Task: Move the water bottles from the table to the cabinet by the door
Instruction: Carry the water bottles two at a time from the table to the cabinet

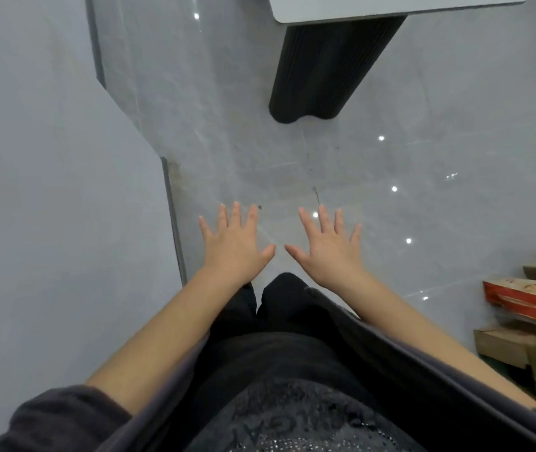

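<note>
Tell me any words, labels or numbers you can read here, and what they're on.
Nothing reads clearly.
Dark top: studded letters, seen upside down and partly cut off, unreadable.
Red box: round printed mark, too blurred to read.
Cardboard boxes: no print visible.

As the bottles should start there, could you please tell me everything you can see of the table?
Only one rounded corner of the table shows, at the top edge of the view: a thin, smooth, pale grey-white top, with no bottles on the part in view. Under it a dark, vertically ribbed pedestal with a lobed foot stands on the glossy grey tiled floor. Nothing else is seen touching it.
</note>
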Tool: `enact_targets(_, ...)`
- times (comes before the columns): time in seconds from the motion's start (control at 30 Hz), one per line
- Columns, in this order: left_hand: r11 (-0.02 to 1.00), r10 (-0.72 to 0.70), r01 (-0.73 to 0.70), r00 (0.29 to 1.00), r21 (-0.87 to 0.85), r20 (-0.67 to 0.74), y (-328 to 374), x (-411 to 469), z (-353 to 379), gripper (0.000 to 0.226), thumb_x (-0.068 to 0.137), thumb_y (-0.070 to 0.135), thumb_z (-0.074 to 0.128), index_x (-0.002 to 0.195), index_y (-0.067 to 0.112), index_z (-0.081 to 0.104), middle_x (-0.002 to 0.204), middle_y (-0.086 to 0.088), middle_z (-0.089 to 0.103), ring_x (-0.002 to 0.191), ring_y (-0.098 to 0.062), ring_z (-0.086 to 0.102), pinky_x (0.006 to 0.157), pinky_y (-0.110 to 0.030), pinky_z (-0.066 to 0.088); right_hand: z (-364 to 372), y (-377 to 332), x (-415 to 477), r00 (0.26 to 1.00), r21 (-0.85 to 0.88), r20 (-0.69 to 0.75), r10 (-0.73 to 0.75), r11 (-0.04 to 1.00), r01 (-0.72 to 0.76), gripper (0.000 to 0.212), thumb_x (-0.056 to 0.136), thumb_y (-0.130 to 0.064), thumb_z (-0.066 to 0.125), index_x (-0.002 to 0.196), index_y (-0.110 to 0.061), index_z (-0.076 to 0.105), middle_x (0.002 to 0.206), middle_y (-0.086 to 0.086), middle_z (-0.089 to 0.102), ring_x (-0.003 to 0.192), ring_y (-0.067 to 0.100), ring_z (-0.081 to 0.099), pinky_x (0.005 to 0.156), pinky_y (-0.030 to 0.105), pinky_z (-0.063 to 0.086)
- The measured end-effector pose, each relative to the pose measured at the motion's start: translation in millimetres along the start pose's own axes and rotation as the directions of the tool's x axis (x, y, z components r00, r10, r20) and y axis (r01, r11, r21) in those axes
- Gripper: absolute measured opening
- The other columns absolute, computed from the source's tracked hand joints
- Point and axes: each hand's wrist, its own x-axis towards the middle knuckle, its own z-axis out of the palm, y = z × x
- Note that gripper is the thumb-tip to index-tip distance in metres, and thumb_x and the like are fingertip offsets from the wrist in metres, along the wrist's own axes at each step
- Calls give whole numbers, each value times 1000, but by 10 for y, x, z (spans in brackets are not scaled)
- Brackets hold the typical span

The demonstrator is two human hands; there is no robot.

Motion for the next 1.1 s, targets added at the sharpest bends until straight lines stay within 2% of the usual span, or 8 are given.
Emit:
enact_targets(0.4, 999, -39, 39, 999, -7, -11, -181, 988, -788, 79, 94, 61, 33, 155, 25, -2, 163, -8, -5, 149, -29, -10, 116, -61, -5, -787, -163, 1297, 999, 1, 25, -34, 999, 34, 76, 94, -68, 28, 155, -35, -2, 164, 5, -8, 150, 35, -10, 115, 62, -1)
enact_targets(0.6, 997, -75, 75, 997, -3, 10, -209, 1734, -1375, 79, 95, 61, 32, 155, 24, -3, 163, -9, -6, 149, -29, -10, 116, -61, -3, -1425, -244, 2172, 992, -13, 69, -102, 995, 103, 76, 94, -67, 29, 155, -35, -2, 164, 6, -8, 149, 35, -12, 115, 64, -1)
enact_targets(0.83, 995, -102, 102, 994, 8, -44, -221, 2470, -2062, 79, 94, 61, 32, 155, 24, -2, 163, -9, -5, 149, -29, -8, 116, -61, 0, -2269, -397, 2911, 979, -36, 27, -204, 978, 204, 76, 95, -66, 30, 155, -35, -4, 164, 4, -10, 149, 34, -14, 116, 63, -2)
enact_targets(0.97, 993, -121, 121, 992, -9, -32, -249, 2776, -2321, 80, 94, 62, 32, 155, 25, -3, 163, -8, -5, 149, -29, -8, 116, -61, -1, -2552, -416, 3193, 980, -25, 32, -196, 980, 197, 76, 95, -67, 28, 155, -35, -7, 164, 4, -13, 149, 33, -16, 116, 63, -4)
enact_targets(1.1, 997, -79, 79, 996, 14, -41, -319, 3177, -2604, 81, 93, 64, 31, 154, 26, -6, 163, -12, -7, 149, -30, -10, 116, -61, -2, -2781, -458, 3501, 985, -16, 0, -174, 985, 174, 76, 95, -66, 28, 155, -34, -7, 164, 6, -12, 149, 35, -15, 115, 64, -3)
